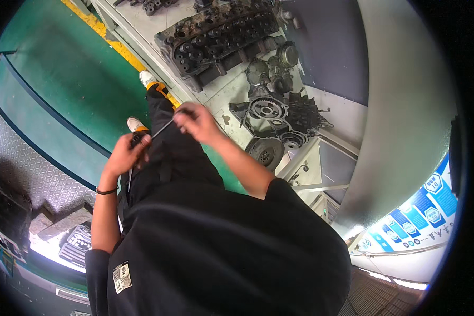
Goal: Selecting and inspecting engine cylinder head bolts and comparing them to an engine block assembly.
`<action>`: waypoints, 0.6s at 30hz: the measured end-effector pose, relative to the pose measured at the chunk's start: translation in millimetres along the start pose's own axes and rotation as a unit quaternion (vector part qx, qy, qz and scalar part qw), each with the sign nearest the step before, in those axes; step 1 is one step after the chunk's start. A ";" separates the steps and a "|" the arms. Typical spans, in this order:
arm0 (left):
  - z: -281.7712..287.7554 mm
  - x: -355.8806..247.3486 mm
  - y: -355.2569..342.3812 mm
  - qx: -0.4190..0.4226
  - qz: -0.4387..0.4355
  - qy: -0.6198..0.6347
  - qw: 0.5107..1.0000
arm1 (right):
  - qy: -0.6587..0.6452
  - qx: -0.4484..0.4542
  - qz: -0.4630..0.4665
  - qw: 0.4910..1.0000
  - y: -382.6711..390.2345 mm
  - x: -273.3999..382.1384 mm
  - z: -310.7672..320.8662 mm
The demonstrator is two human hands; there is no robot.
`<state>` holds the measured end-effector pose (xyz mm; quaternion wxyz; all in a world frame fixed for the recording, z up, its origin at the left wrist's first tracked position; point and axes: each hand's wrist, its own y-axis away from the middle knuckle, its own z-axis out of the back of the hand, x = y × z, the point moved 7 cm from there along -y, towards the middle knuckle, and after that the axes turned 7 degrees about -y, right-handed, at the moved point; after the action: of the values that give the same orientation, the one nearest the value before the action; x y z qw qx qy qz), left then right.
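In the head view, my left hand (129, 155) is closed round a black-handled tool (138, 139), and a thin metal shaft (129, 181) hangs below it along my dark trousers. My right hand (195, 124), higher and farther right, grips a slim tool with a dark end; its straight metal shaft (163, 128) slants down toward my left hand. Whether its tip touches the left-hand tool I cannot tell. Both hands are over my legs, left of the metal shelf with engine parts.
A cylinder head (221, 37), gear housing (268, 108) and flywheel (263, 152) lie on the white shelf (216, 100). A grey column (389, 89) stands right. A checker plate platform (26, 158) and tool case (76, 239) are left; green floor (63, 79) runs beside a yellow line.
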<state>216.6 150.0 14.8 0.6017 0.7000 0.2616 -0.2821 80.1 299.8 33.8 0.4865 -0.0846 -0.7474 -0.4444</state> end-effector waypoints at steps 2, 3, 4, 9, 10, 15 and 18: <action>22.4 13.7 -5.0 -0.117 -0.007 -0.028 0.993 | -0.051 -0.081 0.045 0.994 6.1 20.6 45.5; 33.7 21.0 -5.6 -0.160 -0.012 -0.064 0.985 | -0.051 -0.096 0.088 0.990 12.1 36.4 68.7; 42.1 31.4 -7.1 -0.179 0.001 -0.056 0.982 | -0.046 -0.133 0.118 0.983 21.0 51.2 94.5; 75.8 72.0 6.8 -0.261 0.039 -0.060 0.963 | -0.181 -0.354 0.260 0.880 79.1 100.7 201.7; 77.8 78.3 10.0 -0.249 0.039 -0.013 0.968 | -0.230 -0.364 0.296 0.853 84.8 105.1 215.4; 78.3 92.0 19.2 -0.278 0.066 -0.052 0.957 | -0.176 -0.440 0.367 0.800 54.2 108.3 274.2; 73.5 97.2 21.5 -0.284 0.079 -0.040 0.955 | -0.126 -0.463 0.365 0.798 16.3 104.5 299.5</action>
<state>294.3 76.8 -47.8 0.8057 0.5070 0.2505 -0.1762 -159.6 501.1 87.7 0.4175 -0.6215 -0.4210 -0.5121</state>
